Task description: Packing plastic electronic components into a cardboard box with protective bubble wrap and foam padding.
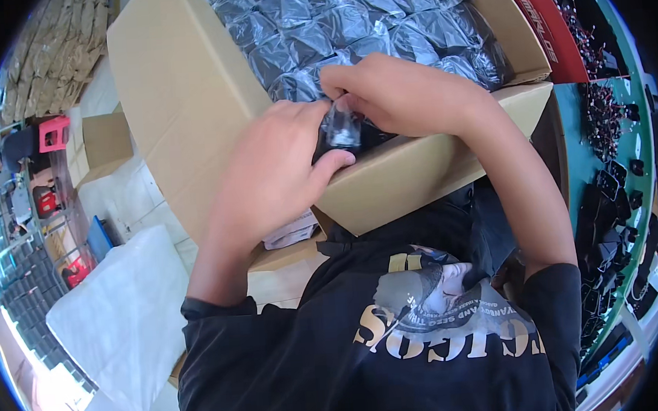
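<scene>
A large open cardboard carton (417,166) stands in front of me, packed with rows of black items in clear plastic bags (348,27). At its near side a dark item in a clear plastic bag (343,134) sits between my hands. My left hand (284,152) is curled around the left side of that bagged item, its thumb lying along the near edge. From the right, my right hand (383,97) reaches over the carton's wall, fingers bent and pinching the upper part of the plastic. The fingertips of both hands are partly hidden.
To the right is a green workbench (638,149) with black parts and cables, and a red box (548,30) near its far end. On the left are a white wrapped bundle (125,316), a smaller cardboard box (107,144), a red stool (55,133) and brown bags (56,56).
</scene>
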Tool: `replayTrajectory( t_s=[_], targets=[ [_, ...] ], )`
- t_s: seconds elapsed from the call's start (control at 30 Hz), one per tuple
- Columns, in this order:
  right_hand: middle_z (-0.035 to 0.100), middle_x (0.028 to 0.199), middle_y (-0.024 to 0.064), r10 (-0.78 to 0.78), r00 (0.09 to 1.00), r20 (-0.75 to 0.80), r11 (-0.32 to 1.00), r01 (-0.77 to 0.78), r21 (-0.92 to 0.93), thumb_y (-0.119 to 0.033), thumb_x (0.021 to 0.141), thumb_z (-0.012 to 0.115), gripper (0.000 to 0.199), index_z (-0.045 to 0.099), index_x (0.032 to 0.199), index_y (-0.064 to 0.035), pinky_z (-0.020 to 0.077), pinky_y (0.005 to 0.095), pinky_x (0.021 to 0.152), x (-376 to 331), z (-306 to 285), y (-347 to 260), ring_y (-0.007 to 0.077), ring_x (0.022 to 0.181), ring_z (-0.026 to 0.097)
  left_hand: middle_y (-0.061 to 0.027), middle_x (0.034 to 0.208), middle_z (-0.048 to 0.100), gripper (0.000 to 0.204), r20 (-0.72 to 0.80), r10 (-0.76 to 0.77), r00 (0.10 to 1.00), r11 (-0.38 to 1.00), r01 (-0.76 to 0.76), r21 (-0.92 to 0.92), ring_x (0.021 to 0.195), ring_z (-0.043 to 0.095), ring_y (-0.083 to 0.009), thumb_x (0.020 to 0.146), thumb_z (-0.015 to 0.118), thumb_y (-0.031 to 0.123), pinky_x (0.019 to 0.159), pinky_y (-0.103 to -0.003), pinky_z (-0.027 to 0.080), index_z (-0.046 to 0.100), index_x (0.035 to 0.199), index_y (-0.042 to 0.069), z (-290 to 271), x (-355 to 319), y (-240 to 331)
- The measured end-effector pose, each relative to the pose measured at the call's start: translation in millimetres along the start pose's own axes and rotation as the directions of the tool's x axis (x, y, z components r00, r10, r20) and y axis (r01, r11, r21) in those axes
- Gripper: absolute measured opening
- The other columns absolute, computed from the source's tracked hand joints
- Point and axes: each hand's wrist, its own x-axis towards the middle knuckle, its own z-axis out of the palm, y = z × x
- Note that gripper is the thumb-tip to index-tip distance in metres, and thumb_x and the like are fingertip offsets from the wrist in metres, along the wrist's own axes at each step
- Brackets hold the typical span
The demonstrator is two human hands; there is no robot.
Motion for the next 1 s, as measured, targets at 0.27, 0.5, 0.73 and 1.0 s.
replayTrajectory(
  t_s=[0.27, 0.5, 0.73, 1.0],
  targets=[
    [0.068, 0.079, 0.0146, 0.063, 0.994, -0.095, 0.988, -0.048, 0.146, 0.000, 0.087, 0.061, 0.003, 0.060, 0.090, -0.0001, 0.0481, 0.0410, 0.061, 0.4, 3.4, 8.3, 0.0307, 0.061, 0.058, -0.0142, 0.097, 0.073, 0.033, 0.212, -0.240, 0.947, 0.957, 0.268, -0.113, 0.079, 0.064, -0.0298, 0.082, 0.074, 0.018, 0.076, -0.034, 0.051, 0.071, 0.106, -0.004, -13.6, 28.5, 18.9],
    [0.070, 0.089, 0.0150, 0.109, 0.993, -0.043, 0.960, -0.116, -0.253, -0.004, 0.079, 0.071, 0.013, 0.066, 0.090, 0.0004, 0.0518, 0.0412, 0.075, -17.7, -24.8, 12.1, 0.0334, 0.080, 0.065, -0.0142, 0.089, 0.072, 0.024, -0.114, -0.071, 0.991, 0.988, 0.054, -0.147, 0.071, 0.062, -0.0303, 0.082, 0.070, 0.019, 0.066, -0.038, 0.048, 0.071, 0.093, -0.003, 13.5, 12.9, 1.5],
    [0.068, 0.092, 0.0121, 0.189, 0.975, 0.121, 0.873, -0.110, -0.475, -0.007, 0.072, 0.079, 0.023, 0.070, 0.092, 0.0000, 0.0534, 0.0415, 0.082, -18.0, -25.0, 21.9, 0.0335, 0.086, 0.065, -0.0111, 0.085, 0.070, 0.019, 0.011, -0.083, 0.996, 0.957, 0.083, -0.278, 0.067, 0.059, -0.0288, 0.083, 0.068, 0.015, 0.067, -0.038, 0.048, 0.070, 0.090, -0.002, 10.5, 26.4, -4.8],
    [0.065, 0.093, 0.0094, -0.039, 0.974, 0.223, 0.895, 0.133, -0.425, -0.008, 0.070, 0.082, 0.026, 0.074, 0.093, -0.0026, 0.0547, 0.0382, 0.081, -4.4, -12.9, 25.6, 0.0310, 0.084, 0.065, -0.0094, 0.081, 0.065, 0.009, 0.027, -0.331, 0.943, 0.820, 0.302, -0.486, 0.077, 0.057, -0.0278, 0.085, 0.062, 0.005, 0.073, -0.036, 0.047, 0.067, 0.088, -0.001, 2.2, 26.3, 5.6]
  ],
)
